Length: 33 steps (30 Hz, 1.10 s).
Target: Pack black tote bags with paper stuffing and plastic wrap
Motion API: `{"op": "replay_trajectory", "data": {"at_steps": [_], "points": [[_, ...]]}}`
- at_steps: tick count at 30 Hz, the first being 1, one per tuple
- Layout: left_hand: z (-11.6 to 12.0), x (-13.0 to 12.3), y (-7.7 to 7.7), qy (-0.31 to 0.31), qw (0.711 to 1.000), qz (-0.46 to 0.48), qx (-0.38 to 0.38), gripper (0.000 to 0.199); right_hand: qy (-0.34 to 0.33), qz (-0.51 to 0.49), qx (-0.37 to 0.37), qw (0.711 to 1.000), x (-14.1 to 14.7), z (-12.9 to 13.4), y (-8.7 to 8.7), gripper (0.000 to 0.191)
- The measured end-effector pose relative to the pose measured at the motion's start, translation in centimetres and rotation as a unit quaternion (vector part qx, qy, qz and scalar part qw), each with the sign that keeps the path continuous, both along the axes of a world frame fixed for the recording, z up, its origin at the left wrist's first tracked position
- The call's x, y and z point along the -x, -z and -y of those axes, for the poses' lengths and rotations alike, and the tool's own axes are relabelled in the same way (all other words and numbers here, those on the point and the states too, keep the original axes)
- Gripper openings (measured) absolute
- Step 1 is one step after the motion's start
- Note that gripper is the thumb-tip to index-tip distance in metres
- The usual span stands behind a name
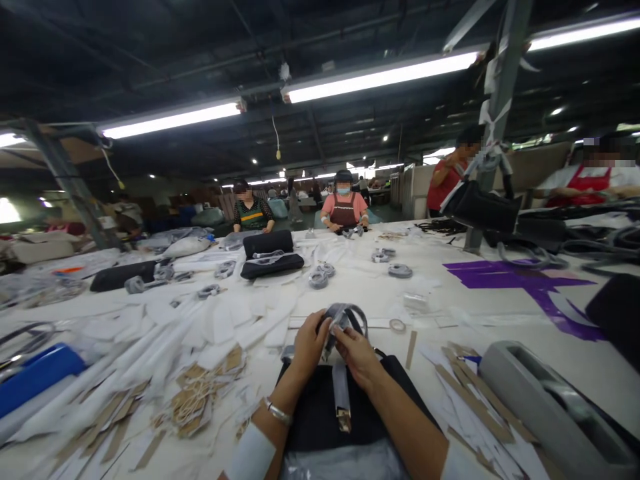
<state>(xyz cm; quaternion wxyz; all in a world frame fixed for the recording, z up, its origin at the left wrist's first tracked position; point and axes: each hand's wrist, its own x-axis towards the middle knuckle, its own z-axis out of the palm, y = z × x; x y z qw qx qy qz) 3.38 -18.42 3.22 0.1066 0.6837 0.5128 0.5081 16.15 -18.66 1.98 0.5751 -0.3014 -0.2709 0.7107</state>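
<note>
Right in front of me a black bag (315,407) lies on the white table, with a plastic-wrapped strip and a metal clasp (344,419) down its middle. Above its far edge, my left hand (311,341) and my right hand (356,350) are closed on a looped grey strap (359,313) covered in clear plastic. The fingers of both hands meet near the lower left of the loop. A bracelet (278,411) circles my left wrist. Clear plastic (345,463) covers the bag's near part.
Cardboard tags with strings (195,400) and white paper strips lie left. A grey tape dispenser (545,407) stands right, a blue one (43,377) far left. Coiled straps (320,275), black bags (273,260) and purple sheets (520,277) lie beyond. Several people work across the table.
</note>
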Motion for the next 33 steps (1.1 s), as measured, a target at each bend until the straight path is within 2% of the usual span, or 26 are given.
{"op": "replay_trajectory", "data": {"at_steps": [8, 18, 26, 29, 33], "points": [[0.8, -0.5, -0.3, 0.034, 0.994, -0.099, 0.015, 0.036, -0.001, -0.04, -0.033, 0.999, -0.4, 0.1, 0.6, 0.039], [0.3, -0.4, 0.7, 0.077, 0.992, -0.099, 0.024, 0.038, 0.008, -0.016, -0.046, 0.999, -0.7, -0.2, 1.2, 0.035], [0.9, -0.2, -0.1, 0.108, 0.987, -0.111, 0.043, 0.052, 0.023, -0.029, -0.042, 0.998, -0.8, 0.0, 0.6, 0.031], [1.1, -0.4, -0.2, 0.095, 0.989, -0.109, 0.037, 0.055, 0.03, -0.037, -0.033, 0.998, -0.8, 0.2, 0.2, 0.03], [0.9, -0.4, -0.2, 0.053, 0.992, -0.114, 0.013, 0.047, 0.028, -0.039, -0.023, 0.999, -0.9, 0.5, -0.3, 0.034]]}}
